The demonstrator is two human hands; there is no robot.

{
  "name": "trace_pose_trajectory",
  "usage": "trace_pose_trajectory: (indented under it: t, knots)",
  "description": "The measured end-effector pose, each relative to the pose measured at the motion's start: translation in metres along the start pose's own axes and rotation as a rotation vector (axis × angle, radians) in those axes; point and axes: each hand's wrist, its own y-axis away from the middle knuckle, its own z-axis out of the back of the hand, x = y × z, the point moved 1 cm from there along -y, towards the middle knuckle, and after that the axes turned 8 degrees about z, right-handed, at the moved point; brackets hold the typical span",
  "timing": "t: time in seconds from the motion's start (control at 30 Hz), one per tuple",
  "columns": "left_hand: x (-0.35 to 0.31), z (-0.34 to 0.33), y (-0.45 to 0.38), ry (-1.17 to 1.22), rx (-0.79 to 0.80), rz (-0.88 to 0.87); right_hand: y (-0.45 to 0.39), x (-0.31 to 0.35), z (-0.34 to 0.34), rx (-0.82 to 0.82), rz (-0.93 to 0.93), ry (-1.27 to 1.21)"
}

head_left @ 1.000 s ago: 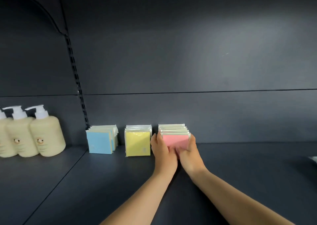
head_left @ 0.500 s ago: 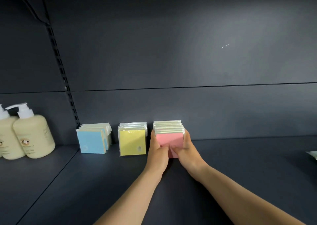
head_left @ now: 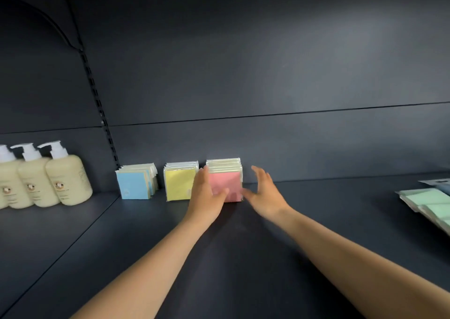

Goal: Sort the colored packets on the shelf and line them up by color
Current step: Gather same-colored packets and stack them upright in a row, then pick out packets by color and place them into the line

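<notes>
Both forearms reach in over the shelf (head_left: 231, 258). Your left hand (head_left: 207, 194) rests against the left front of the pink stack (head_left: 225, 185), fingers straight, thumb on the front packet. Your right hand (head_left: 264, 194) is just off the stack's right side, fingers spread, gripping nothing; it's motion-blurred, so I can't tell if a fingertip touches.

Pink stands upright, third in a row near the back wall (head_left: 267, 75): blue stack (head_left: 134, 185), yellow stack (head_left: 180, 185), then pink, with small gaps between.

To finish this step well: steady pink with your left, square its front face to yellow's, and let go slowly so the packets don't fan or tip. Blue looks splayed; probably worth a nudge.

Green packets (head_left: 426, 202) lie flat, far right, well apart from the row, likely next. They're cut off by the frame edge, so the count is unknown. Rear packets' colours in each stack are hidden. Pump bottles (head_left: 48, 180) at left, one cut off.
</notes>
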Motion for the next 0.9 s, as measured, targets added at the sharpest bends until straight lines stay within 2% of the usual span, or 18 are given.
trace_pose_trajectory:
  t: [0.07, 0.17, 0.3, 0.43, 0.6, 0.9]
  knots:
    - [-0.012, 0.009, 0.016, -0.267, 0.071, -0.073, 0.02, 0.003, 0.028, 0.04, 0.074, 0.286]
    - [-0.034, 0.021, 0.046, -0.649, 0.208, -0.176, 0.056, 0.006, 0.071, 0.131, 0.069, 0.542]
    - [-0.061, 0.024, 0.101, -0.873, 0.284, -0.246, 0.124, 0.012, 0.119, 0.163, 0.072, 0.749]
    - [-0.088, 0.018, 0.156, -0.927, 0.304, -0.266, 0.195, 0.019, 0.16, 0.2, 0.047, 0.904]
    - [-0.136, 0.005, 0.211, -0.833, 0.316, -0.278, 0.259, 0.019, 0.214, 0.205, 0.006, 0.943]
    - [-0.205, -0.063, 0.248, -0.704, 0.367, -0.271, 0.302, -0.014, 0.306, 0.15, -0.063, 0.937]
